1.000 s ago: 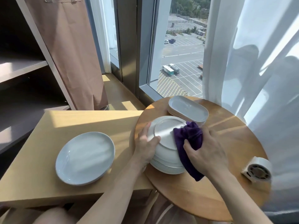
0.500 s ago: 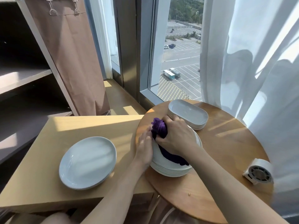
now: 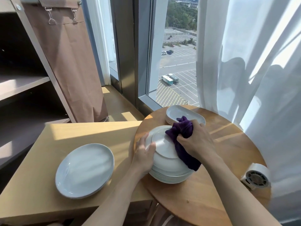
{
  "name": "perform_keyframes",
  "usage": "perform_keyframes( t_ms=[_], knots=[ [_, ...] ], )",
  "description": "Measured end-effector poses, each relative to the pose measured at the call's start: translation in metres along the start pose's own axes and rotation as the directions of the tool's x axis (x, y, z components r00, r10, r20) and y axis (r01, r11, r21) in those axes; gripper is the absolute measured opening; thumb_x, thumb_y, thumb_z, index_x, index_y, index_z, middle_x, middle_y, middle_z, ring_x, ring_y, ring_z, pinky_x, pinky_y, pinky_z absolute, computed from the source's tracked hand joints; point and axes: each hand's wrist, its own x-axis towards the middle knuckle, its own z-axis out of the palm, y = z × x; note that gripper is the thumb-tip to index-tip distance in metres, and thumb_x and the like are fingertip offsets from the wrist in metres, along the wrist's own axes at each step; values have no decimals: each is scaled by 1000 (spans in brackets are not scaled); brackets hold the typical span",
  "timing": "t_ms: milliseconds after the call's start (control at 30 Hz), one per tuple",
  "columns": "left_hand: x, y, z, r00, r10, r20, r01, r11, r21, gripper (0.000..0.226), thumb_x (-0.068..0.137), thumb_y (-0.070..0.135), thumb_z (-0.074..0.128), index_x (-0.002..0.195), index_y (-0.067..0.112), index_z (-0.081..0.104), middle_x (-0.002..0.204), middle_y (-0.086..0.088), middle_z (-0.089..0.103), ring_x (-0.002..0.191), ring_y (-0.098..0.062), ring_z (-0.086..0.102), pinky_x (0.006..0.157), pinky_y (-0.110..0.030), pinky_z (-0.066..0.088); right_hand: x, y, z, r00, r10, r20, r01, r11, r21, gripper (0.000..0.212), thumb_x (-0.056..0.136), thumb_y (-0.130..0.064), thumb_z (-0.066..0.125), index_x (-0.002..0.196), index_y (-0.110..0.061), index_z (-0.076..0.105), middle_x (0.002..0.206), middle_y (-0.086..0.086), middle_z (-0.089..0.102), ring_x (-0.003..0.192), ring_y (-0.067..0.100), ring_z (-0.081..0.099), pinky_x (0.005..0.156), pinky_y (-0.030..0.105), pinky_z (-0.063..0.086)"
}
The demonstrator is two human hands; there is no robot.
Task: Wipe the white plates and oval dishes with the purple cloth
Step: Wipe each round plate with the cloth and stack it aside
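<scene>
Head view: one wide look down at two tables by a window.
Left hand (image 3: 144, 154): forearm comes in from 6 o'clock; fingers curled together over the rim of the top plate (image 3: 161, 144), gripping it at the plate's 8 o'clock.
Right hand (image 3: 197, 142): forearm enters from 5 o'clock, knuckles up; fingers closed round the bunched purple cloth (image 3: 183, 128), pressing it onto the top plate at 2 o'clock.
Purple cloth: one; a tail hangs over the stack's edge toward 4 o'clock.
Top plate: one, lying foot-ring up on the round stack (image 3: 169, 175).
Round stack: many white rims, exact count cannot be told; at 9 o'clock on the round table (image 3: 228, 160).
Oval dishes (image 3: 175, 111): one stack of several, at 11 o'clock on the round table, just beyond the cloth.
Left plates (image 3: 84, 170): at least two rims show, on the rectangular table (image 3: 40, 160), well apart from the hands.
White vented device (image 3: 255, 176): one, at 4 o'clock on the round table.
</scene>
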Motion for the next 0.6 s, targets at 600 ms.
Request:
perform_keyframes(
  t_ms=[600],
  knots=[
    [-6,10,0,998,-52,27,56,984,-168,55,93,50,44,147,35,46,146,10,47,138,-10,42,120,-37,31,-104,-25,45,912,-310,-269,284,950,-129,64,77,-62,52,125,-20,61,109,4,58,95,28,55,70,40,54]
  ],
)
